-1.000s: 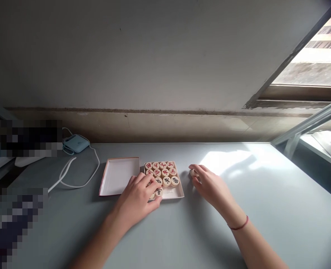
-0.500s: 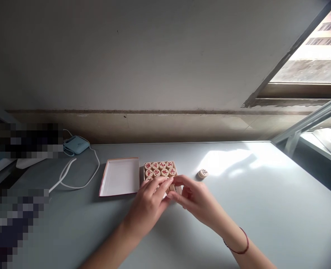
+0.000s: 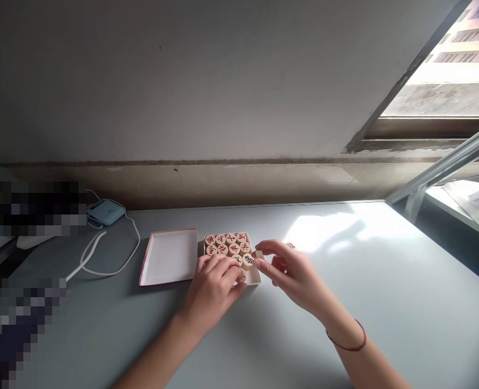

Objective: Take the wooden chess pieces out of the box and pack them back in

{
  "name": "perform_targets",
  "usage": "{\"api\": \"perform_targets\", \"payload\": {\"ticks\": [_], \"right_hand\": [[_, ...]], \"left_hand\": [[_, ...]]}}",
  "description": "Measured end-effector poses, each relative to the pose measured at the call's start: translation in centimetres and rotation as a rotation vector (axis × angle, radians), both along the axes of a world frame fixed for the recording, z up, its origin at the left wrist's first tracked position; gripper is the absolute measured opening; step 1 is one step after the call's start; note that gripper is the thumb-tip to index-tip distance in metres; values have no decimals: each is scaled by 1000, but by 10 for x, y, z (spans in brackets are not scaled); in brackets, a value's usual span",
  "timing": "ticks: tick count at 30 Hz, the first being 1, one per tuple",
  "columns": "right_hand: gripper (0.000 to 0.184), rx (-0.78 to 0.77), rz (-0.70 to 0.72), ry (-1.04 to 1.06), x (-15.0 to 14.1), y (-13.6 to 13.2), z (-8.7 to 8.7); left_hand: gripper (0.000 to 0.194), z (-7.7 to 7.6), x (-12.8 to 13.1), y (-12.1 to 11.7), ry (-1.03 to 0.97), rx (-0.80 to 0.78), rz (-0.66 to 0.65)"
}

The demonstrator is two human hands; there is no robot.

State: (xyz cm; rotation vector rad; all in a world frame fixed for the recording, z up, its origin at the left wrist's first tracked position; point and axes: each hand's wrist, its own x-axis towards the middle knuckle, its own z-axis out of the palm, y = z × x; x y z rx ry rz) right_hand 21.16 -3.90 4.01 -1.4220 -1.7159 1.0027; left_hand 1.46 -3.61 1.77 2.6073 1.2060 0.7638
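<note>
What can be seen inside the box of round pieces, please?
The box shows red-marked pieces toward the back and black-marked pieces nearer the front. The left hand hides the front left part, and anything beneath the visible pieces is covered.

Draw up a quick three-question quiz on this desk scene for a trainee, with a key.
1. Multiple choice. What is between the thumb and fingers of the right hand?
A) a white cable
B) a pale game piece
C) a box lid

2. True or false. The light blue device lies to the right of the box that holds the pieces.

3. Fill in the blank. The pieces in the far row of that box bear characters in ____.

Key:
1. B, a pale game piece.
2. False; the light blue device lies to the left of it.
3. red
</note>
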Motion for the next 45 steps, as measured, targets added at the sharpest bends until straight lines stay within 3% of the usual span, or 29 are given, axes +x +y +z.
{"api": "perform_targets", "payload": {"ticks": [5, 13, 18, 23, 34, 41, 45], "right_hand": [[31, 18, 50, -120, -1, -2, 3], [12, 107, 161, -269, -6, -6, -4], [13, 277, 156, -486, -19, -11, -15], [23, 415, 176, -571, -26, -12, -22], [20, 429, 145, -498, -22, -12, -9], [25, 356, 221, -555, -22, -7, -17], [24, 315, 226, -542, -24, -4, -9]], "left_hand": [[4, -1, -3, 1, 55, -18, 14], [22, -2, -8, 0, 169, -32, -12], [19, 1, -16, 4, 160, -35, 5], [18, 6, -26, 9, 169, -81, 15], [12, 9, -28, 9, 171, -174, -13], [8, 10, -29, 6, 185, -182, -3], [11, 12, -28, 4, 172, -154, -13]]}}
